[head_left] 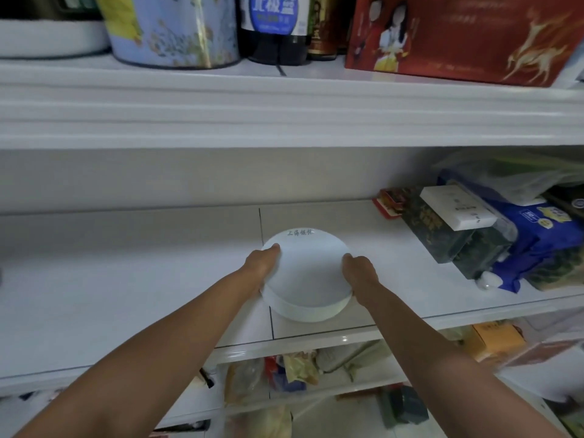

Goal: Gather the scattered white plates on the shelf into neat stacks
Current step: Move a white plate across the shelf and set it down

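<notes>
The left hand (262,263) at nine o'clock and right hand (360,273) at three curled their fingers (274,248) round the plate stack (309,279); squaring it on the shelf (126,279) seemed next.

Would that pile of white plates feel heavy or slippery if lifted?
Probably heavy for its size: the stack of white plates looks thick and rigid, likely ceramic, so breakable. The glossy rims may be slippery; the left hand and right hand grip opposite sides. Held flat over the shelf, it should not roll.

Left hand (264,262) and right hand (358,270) grip a white plate stack (308,279) on the shelf (126,295).
</notes>
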